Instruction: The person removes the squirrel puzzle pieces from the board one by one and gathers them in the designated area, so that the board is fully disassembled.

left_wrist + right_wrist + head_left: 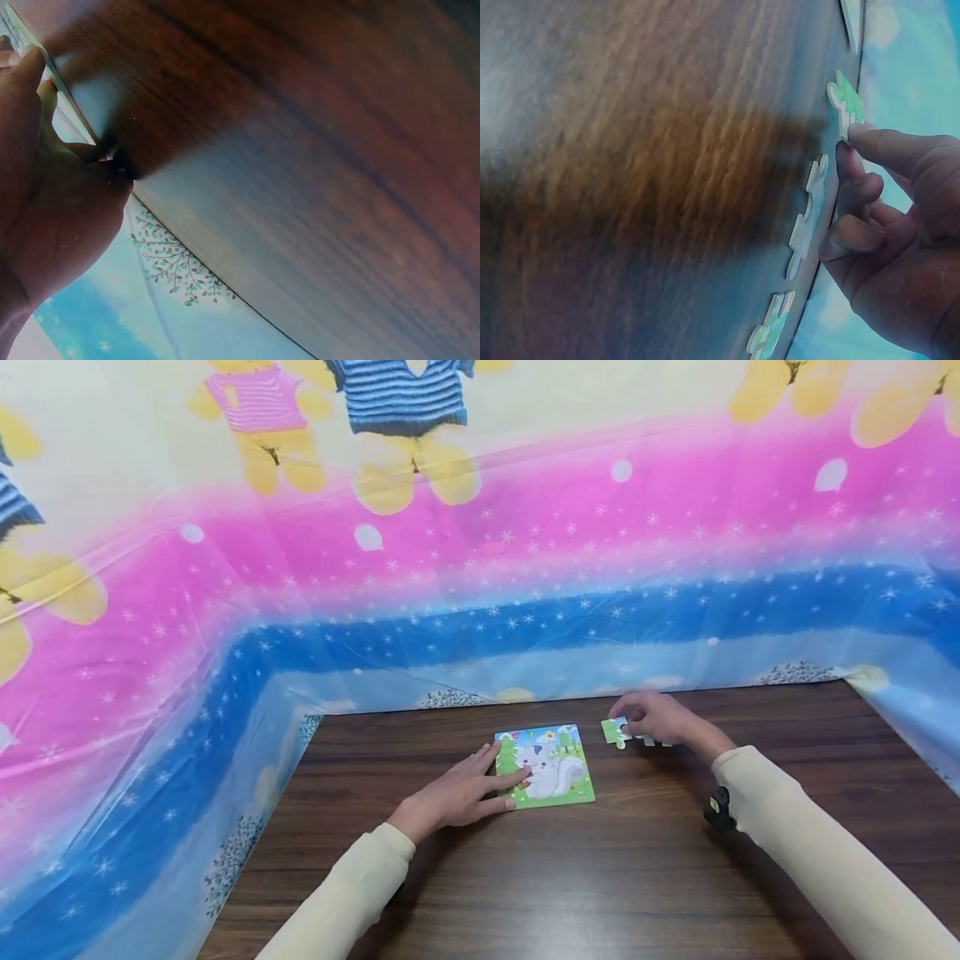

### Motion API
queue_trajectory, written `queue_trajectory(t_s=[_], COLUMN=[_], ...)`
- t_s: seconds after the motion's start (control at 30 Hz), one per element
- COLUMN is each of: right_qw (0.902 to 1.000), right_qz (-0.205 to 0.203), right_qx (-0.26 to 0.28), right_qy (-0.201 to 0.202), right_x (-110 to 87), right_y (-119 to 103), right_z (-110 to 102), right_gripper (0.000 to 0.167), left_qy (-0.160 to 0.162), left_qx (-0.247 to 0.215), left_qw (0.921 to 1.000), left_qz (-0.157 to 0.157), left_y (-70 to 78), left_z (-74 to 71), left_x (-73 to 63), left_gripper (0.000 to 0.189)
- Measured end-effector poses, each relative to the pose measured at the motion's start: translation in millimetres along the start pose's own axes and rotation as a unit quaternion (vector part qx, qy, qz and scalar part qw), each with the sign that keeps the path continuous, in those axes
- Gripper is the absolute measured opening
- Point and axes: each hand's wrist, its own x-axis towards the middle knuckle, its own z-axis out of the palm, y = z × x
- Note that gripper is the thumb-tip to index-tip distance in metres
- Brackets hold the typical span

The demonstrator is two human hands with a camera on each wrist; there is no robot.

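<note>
A square picture puzzle with a white squirrel, green trees and flowers lies flat on the table. My left hand rests on its left side with the fingers spread over the picture. At the puzzle's right, my right hand pinches a green jigsaw piece between thumb and fingers. In the head view that piece sticks out to the left of the fingertips. Two more patches of loose jigsaw pieces show on the table beside the right hand, partly covered by it in the head view.
The dark wood table ends at a back edge just behind the puzzle and pieces. A cloth printed with bears and snowflakes hangs behind and at both sides. A small black device sits at the right sleeve.
</note>
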Motion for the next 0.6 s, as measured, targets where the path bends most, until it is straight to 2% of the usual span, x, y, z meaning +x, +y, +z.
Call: queue_trajectory(t_s=[0.17,0.43,0.6], right_qw=[0.9998,0.999,0.9988], right_qz=[0.012,0.005,0.007], right_qx=[-0.016,-0.029,-0.036], right_qy=[-0.008,-0.032,-0.031], right_x=[3.4,6.7,7.8], right_y=[-5,-9,-11], right_z=[3,0,1], right_gripper=[0.026,0.025,0.025], left_qy=[0.0,0.003,0.004], left_qx=[-0.001,0.009,0.012], left_qw=[1.0,0.9999,0.9999], left_qz=[0.003,0.006,0.005], left_y=[0.3,-2.3,-3.9], left_z=[-1.6,1.3,2.9], left_x=[-1.3,0.8,1.2], left_gripper=[0.059,0.059,0.059])
